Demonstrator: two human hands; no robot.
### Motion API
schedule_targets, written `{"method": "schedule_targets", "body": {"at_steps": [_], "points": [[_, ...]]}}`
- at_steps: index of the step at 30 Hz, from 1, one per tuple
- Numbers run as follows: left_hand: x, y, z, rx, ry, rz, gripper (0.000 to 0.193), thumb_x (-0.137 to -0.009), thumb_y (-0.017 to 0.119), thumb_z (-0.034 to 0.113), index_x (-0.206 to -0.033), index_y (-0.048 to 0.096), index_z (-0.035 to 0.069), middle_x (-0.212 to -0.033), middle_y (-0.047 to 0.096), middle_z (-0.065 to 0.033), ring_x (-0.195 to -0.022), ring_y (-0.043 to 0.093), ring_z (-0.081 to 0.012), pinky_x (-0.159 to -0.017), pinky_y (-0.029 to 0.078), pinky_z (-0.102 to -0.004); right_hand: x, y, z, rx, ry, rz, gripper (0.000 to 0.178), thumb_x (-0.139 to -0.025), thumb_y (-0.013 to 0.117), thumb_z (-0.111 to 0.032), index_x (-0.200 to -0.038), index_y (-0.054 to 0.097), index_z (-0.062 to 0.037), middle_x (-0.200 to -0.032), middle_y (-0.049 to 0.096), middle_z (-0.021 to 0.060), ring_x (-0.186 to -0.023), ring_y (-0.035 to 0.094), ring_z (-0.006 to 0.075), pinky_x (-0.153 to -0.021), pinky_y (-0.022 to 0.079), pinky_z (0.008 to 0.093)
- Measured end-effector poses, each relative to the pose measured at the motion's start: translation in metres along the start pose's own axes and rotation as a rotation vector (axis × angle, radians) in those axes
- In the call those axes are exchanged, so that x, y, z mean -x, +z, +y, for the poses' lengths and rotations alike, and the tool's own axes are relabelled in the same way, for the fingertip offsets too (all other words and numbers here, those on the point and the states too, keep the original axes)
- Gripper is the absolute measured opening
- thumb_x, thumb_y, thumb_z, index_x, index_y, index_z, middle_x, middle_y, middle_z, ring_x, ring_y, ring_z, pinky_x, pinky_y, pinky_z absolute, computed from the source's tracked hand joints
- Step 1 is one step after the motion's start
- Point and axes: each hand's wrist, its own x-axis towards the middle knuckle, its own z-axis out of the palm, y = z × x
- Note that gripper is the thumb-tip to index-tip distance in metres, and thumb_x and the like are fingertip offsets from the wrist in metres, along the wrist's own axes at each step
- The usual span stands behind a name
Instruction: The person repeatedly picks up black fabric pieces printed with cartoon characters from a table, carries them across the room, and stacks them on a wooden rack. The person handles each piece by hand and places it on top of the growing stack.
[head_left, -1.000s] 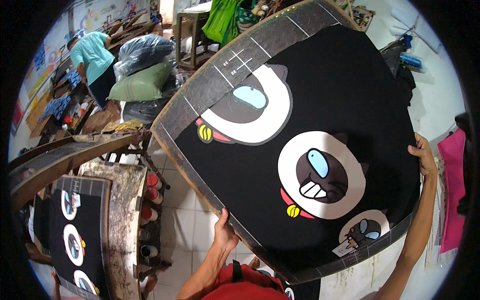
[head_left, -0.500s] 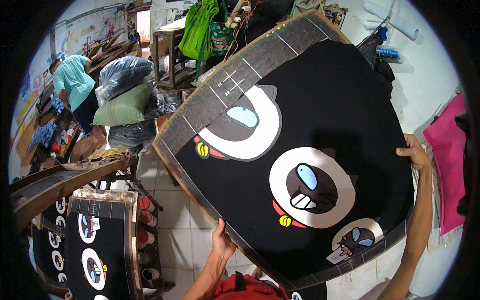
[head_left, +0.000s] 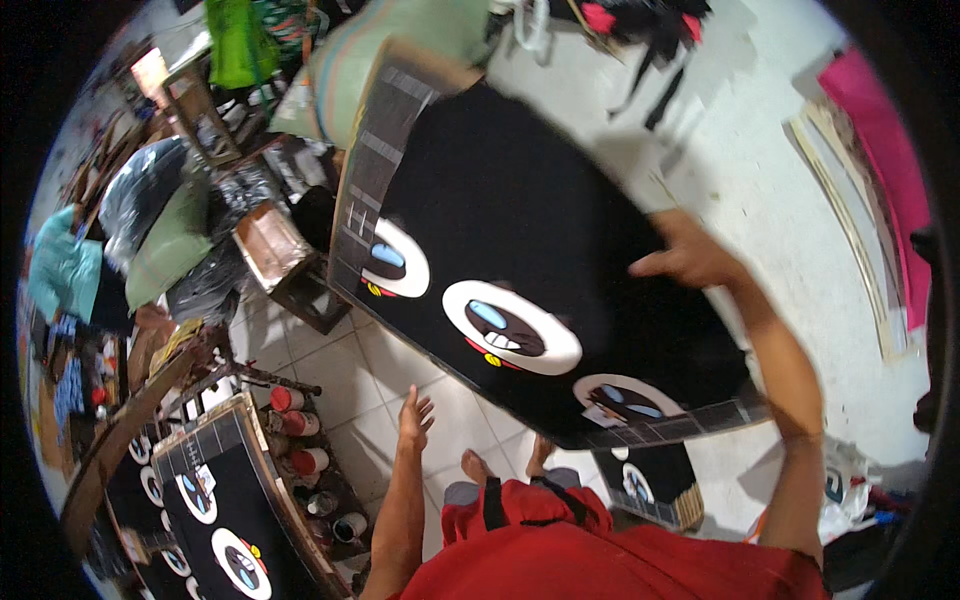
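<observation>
A large wooden board with a dark surface and white ruled lines hangs tilted in front of me. Black fabric lies over it, printed with cartoon faces in white rings, with light blue eyes and yellow bells. My right hand grips the board's right edge, the thumb on the fabric and the other fingers mostly hidden. Off the board's lower left edge, my left hand is open and holds nothing, its fingers apart.
Similar printed black panels on boards lie at lower left, beside several red-stained containers. Another printed board sits low near my feet. Full sacks and a wooden box stand left. A person in teal bends at far left.
My left hand has let go of the board's edge. The board has swung lower and away, still in my right hand. My view has turned down, showing my feet and red shirt.
</observation>
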Motion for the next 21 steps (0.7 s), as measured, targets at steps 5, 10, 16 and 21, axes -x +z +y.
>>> {"method": "schedule_targets", "body": {"at_steps": [5,10,16,21], "points": [[0.031,-0.147,-0.12,-0.365,-0.243,0.228,0.043,-0.079,0.065,0.044,-0.099,0.056,0.007,-0.077,0.059,-0.0031,-0.062,0.054,-0.0143,-0.05,0.039,-0.0302,0.024,0.208,0.054,0.087,0.131,0.019,0.028,-0.067,0.066,-0.017,-0.086,0.056,0.0009,-0.075,0.061,0.0243,-0.076,0.06,0.0441,-0.07,0.048,0.0483],[0.136,-0.228,-0.194,-0.435,-0.439,0.303,0.027,-0.08,0.066,0.037,-0.087,0.058,0.013,-0.071,0.059,-0.0026,-0.059,0.054,-0.0133,-0.049,0.038,-0.028,0.075,0.344,0.113,0.115,0.336,0.019,0.023,-0.071,0.061,-0.013,-0.089,0.057,0.0,-0.075,0.063,0.0229,-0.074,0.062,0.0397,-0.069,0.049,0.0478],[0.186,-0.19,-0.196,-0.277,-0.515,0.449,0.029,-0.081,0.066,0.037,-0.09,0.06,0.01,-0.074,0.061,-0.0032,-0.058,0.055,-0.0133,-0.05,0.04,-0.0266,0.161,0.409,0.186,0.101,0.564,-0.042,0.027,-0.069,0.066,-0.016,-0.09,0.058,-0.0009,-0.078,0.064,0.0217,-0.075,0.064,0.0384,-0.07,0.051,0.0456],[0.146,-0.104,-0.154,-0.47,-0.37,0.283,0.033,-0.082,0.065,0.035,-0.099,0.061,0.006,-0.079,0.063,-0.0036,-0.063,0.057,-0.0132,-0.053,0.042,-0.0257,0.235,0.434,0.227,0.072,0.706,-0.064,0.032,-0.07,0.069,-0.021,-0.092,0.058,-0.0004,-0.08,0.065,0.022,-0.078,0.064,0.0384,-0.07,0.051,0.0455]]}}
